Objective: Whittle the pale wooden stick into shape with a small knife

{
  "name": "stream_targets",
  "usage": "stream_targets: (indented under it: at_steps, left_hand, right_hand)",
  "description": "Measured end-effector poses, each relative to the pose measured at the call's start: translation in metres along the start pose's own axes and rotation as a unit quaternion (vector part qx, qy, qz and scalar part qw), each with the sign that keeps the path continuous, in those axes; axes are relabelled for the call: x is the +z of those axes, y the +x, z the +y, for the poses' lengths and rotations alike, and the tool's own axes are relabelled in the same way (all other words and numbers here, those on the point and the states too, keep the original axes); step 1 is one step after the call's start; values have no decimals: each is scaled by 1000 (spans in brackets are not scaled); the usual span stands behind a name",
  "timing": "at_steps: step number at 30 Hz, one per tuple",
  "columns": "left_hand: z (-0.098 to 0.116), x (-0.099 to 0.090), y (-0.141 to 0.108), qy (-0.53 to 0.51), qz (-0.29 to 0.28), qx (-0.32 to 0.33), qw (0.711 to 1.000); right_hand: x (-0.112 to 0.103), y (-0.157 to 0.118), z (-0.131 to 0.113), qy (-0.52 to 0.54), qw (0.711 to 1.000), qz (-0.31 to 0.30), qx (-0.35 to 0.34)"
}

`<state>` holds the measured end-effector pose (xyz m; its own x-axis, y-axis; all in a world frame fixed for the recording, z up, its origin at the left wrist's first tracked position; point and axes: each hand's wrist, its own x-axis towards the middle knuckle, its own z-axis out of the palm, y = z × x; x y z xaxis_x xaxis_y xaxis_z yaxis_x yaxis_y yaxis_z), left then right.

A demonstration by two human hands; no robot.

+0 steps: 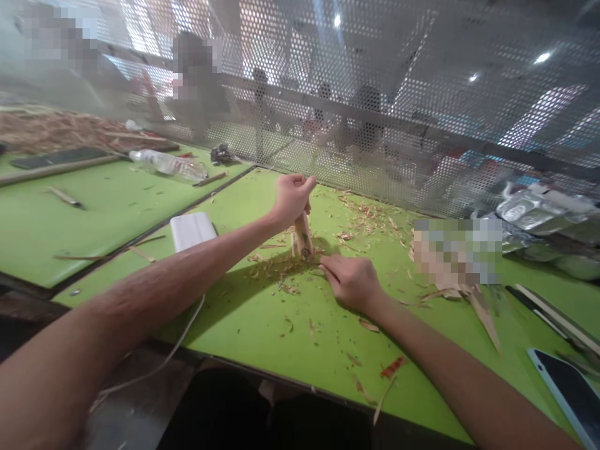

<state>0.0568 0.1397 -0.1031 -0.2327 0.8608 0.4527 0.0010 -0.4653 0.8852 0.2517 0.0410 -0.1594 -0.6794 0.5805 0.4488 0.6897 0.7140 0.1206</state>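
Forearms, left (117,312) and right (435,353), enter from the near edge in the head view I monitor remotely. The left hand (291,201) grips the upper part of a wooden piece (304,234), which stands near mid-table, tilted slightly. The right hand (354,281) sits just beside its lower end, fingers drawn together; whether they hold anything, I cannot tell. Shavings (290,289) litter the green tabletop (262,340). Risk noted: sideways pressure could make the foot skid on loose debris, tipping the piece towards the right fingers.
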Motion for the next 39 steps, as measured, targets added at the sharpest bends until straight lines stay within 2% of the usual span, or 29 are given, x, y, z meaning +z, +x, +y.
stream_targets:
  at_steps: [8,15,18,22,29,34,39]
  left_hand:
    - [11,3,-9,65,13,68,995]
    - [2,0,-1,70,18,19,997]
    - [1,-3,1,76,27,-4,997]
    - [2,-6,-1,79,32,20,996]
    - [-1,-4,1,107,41,57,992]
    - [-6,-6,4,94,39,41,994]
    - [-15,-12,7,81,45,-9,996]
  right_hand:
    - [6,0,6,29,998,40,51]
    - [6,-1,7,13,999,0,46]
    - [5,-1,7,20,999,15,43]
    - [5,-1,9,44,996,30,68]
    - [6,0,10,72,991,7,113]
    - [4,1,10,73,990,-2,119]
    - [4,-1,10,57,995,-13,82]
